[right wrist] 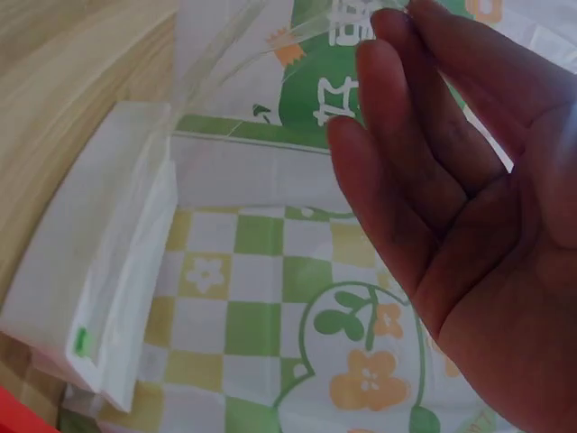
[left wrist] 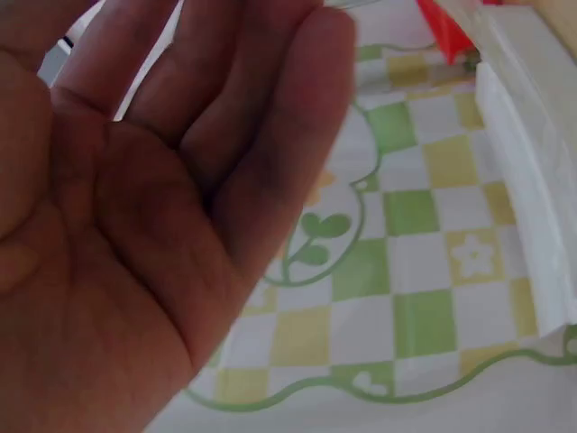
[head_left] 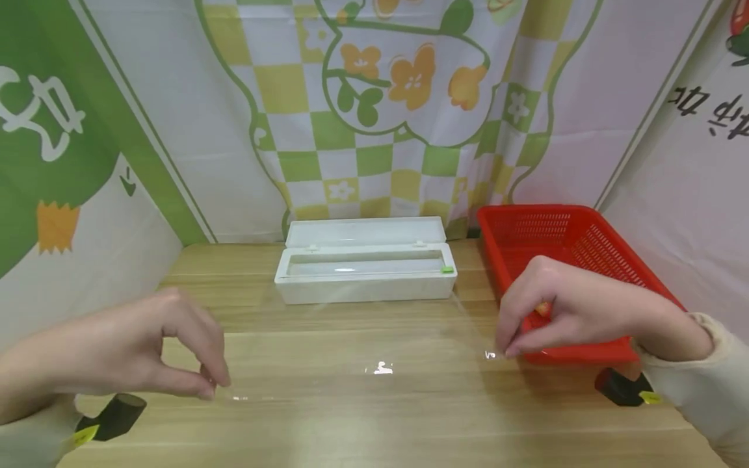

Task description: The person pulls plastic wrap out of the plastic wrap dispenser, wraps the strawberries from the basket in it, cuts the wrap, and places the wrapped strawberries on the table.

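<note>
Clear plastic wrap point(head_left: 383, 368) stretches between the two hands above the table, visible mostly by its glints. My left hand point(head_left: 158, 344) pinches one corner between thumb and fingertips at the left. At the right, my right hand point(head_left: 550, 305) pinches the other corner, in front of the red basket. Creases of the plastic wrap point(right wrist: 243, 41) run to the fingertips in the right wrist view. Behind the sheet stands a white wrap dispenser box point(head_left: 365, 290) with its lid point(head_left: 365, 233) raised and a green slide cutter point(head_left: 447, 269) at its right end. Whether the sheet still joins the box, I cannot tell.
A red plastic basket point(head_left: 490, 240) stands at the right, partly behind the right hand, with a small yellow-red item point(head_left: 543, 309) in it. The wooden table point(head_left: 234, 273) ends at a patterned curtain point(head_left: 374, 162) behind the box. Printed cloth hangs on both sides.
</note>
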The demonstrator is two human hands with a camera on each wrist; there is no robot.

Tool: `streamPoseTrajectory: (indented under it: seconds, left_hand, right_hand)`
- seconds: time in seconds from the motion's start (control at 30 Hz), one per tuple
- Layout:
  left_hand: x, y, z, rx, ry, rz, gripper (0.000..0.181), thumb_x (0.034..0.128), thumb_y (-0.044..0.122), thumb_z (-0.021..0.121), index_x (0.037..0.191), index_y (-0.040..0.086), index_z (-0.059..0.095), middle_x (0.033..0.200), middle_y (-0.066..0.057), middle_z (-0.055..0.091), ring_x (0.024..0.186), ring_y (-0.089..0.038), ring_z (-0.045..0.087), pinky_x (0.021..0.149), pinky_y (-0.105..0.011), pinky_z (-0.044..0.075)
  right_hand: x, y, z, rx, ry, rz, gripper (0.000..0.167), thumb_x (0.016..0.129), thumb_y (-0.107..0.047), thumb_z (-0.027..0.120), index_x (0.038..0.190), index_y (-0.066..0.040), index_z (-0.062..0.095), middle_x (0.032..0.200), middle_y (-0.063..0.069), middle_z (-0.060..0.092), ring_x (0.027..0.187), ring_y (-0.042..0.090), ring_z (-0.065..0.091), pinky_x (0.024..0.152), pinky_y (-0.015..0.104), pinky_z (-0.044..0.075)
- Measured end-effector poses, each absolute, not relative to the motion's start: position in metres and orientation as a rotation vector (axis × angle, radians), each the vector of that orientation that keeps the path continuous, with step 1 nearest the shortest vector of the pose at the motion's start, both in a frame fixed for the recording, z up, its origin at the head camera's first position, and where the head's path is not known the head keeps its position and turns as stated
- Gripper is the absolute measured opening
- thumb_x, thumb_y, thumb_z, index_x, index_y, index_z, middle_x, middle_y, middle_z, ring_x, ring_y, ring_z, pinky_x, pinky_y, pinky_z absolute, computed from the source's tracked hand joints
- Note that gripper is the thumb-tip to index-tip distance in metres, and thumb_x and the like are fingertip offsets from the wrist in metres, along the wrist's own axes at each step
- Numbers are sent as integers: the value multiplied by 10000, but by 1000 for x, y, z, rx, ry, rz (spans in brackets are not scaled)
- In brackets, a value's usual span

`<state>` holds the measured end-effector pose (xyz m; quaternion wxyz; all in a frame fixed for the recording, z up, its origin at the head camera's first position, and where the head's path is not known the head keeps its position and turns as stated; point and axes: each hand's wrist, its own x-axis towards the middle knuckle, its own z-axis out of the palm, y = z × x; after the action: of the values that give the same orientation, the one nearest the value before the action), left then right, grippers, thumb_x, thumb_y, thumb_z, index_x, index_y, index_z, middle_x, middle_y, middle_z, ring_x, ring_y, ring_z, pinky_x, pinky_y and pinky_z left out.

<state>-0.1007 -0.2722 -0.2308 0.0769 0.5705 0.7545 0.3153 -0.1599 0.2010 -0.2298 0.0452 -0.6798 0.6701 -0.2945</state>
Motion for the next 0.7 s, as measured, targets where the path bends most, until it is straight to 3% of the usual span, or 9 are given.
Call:
streamPoseTrajectory:
  seconds: [0.23,0.47,0.7]
  left_hand:
    - [-88,-260,-267,1408,2165,882,128,805,171,795,922,219,779,818,114,726,783,76,633,646,-153,548]
    - [-84,-248,-297,1365,2068,890,82,757,104,809,810,159,777,743,58,732,731,143,594,617,-111,540]
    - [-83,-242,-322,1201,2004,887,80,742,20,785,772,88,758,670,-34,731,617,209,504,509,-115,519]
  right_hand:
    - [-142,209,-257,-1859,2142,-761,137,854,-219,776,962,-297,744,871,-213,727,785,-103,616,737,89,468]
    - [-135,208,-288,-1807,2028,-751,92,888,-216,738,974,-233,766,873,-154,752,800,-157,615,683,42,498]
    - [-132,209,-326,-1720,2048,-808,70,886,-178,740,940,-213,768,836,-121,752,762,-168,608,650,41,506]
